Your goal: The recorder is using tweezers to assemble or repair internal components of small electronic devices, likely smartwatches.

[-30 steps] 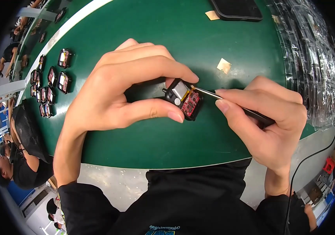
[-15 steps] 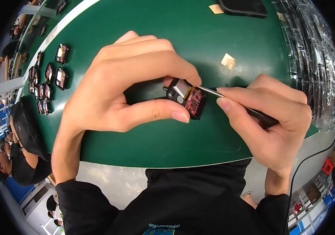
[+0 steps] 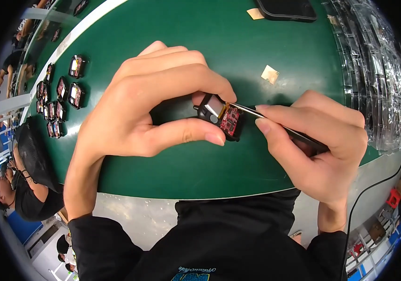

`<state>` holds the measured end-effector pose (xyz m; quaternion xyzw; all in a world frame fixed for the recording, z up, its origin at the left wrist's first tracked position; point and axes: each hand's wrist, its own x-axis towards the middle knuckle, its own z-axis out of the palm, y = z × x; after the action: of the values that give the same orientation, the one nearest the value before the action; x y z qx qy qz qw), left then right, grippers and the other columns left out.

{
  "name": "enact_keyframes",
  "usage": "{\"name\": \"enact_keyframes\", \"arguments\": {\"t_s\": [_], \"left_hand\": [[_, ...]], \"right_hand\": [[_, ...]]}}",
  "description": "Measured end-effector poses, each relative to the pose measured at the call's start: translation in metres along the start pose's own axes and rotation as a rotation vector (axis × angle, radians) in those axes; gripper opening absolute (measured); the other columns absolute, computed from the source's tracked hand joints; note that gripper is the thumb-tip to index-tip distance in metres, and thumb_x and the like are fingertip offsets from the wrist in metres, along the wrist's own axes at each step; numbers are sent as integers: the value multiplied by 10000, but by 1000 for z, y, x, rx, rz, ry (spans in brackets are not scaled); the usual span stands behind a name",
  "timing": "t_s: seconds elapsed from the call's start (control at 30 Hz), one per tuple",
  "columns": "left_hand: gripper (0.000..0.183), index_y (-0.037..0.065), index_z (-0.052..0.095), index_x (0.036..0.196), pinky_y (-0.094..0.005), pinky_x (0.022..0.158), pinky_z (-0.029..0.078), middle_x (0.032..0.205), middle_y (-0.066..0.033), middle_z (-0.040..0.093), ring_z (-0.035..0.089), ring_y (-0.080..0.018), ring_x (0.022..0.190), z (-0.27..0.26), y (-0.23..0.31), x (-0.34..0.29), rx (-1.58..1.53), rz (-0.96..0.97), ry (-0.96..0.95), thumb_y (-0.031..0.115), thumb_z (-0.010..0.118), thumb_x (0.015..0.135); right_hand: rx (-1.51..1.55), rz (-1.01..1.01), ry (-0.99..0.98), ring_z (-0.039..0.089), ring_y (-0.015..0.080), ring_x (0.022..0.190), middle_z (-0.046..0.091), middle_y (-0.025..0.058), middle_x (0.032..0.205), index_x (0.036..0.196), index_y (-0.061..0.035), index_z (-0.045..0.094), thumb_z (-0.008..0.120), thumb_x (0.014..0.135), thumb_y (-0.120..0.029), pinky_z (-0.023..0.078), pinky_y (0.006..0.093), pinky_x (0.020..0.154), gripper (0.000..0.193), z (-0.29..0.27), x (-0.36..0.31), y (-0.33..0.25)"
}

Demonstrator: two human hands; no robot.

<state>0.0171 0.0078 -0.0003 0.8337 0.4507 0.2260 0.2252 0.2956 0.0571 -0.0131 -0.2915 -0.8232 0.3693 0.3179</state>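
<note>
Between the thumb and fingers of my left hand (image 3: 156, 103) is a small black electronic device (image 3: 219, 117) with its casing off on the upper side. Inside it show a red circuit board, a silvery rectangular part, a small round grey disc and some yellow tape. My right hand (image 3: 320, 140) pinches a pair of dark-handled tweezers (image 3: 289, 131), slanting down to the right. Their bright metal tip meets the upper edge of the device, by the yellow tape and my left fingertip. Whether the tip grips anything there is too small to tell.
Several similar opened devices (image 3: 75, 95) stand in a cluster at the left on the green table (image 3: 200, 175). A small beige paper square (image 3: 270, 74) and a black phone-like slab (image 3: 288, 9) lie farther back. Stacked clear plastic trays (image 3: 374, 75) line the right edge. A person (image 3: 32, 196) sits at the left.
The view has shifted slightly. Both hands hold nearly the same pose, with the tweezers' tip still at the device's upper edge.
</note>
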Motion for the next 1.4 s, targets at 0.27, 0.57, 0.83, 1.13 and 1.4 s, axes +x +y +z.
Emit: {"name": "enact_keyframes", "arguments": {"t_s": [0.27,0.57,0.83,1.13,1.4], "left_hand": [[586,38,820,1095,-350,785,411,963,-54,794,698,-216,845,1,0,0,-23,12,14,504,931,759],[562,52,804,1183,-352,799,403,905,-20,735,649,-200,806,4,3,-3,-78,3,68,356,986,747],[615,104,758,1305,-356,817,409,864,3,651,634,-190,822,6,-1,-9,-17,-8,58,307,982,769],[765,106,665,1481,-363,892,466,1028,-18,718,576,-191,840,-4,9,-12,-210,-51,58,54,829,736],[750,51,664,1474,-380,985,531,1273,-96,704,659,-202,1003,-39,3,-1,-439,-166,-62,57,795,735]], "right_hand": [[-106,-128,2,490,61,514,634,10,672,1001,0,872,853,784,94,313,260,471,237,-2,-2,2],[-62,-21,86,537,99,513,652,29,699,972,3,835,869,817,58,375,285,460,168,-7,-8,-8],[62,90,76,542,113,632,700,73,928,1118,18,728,776,973,28,442,280,575,153,6,0,-14],[-245,-101,34,723,267,749,673,55,1065,1213,-60,737,938,799,-210,566,393,616,484,23,2,-23],[-218,-152,64,743,309,721,656,104,1038,1081,-81,699,890,761,-227,581,431,599,401,17,-4,-25]]}}
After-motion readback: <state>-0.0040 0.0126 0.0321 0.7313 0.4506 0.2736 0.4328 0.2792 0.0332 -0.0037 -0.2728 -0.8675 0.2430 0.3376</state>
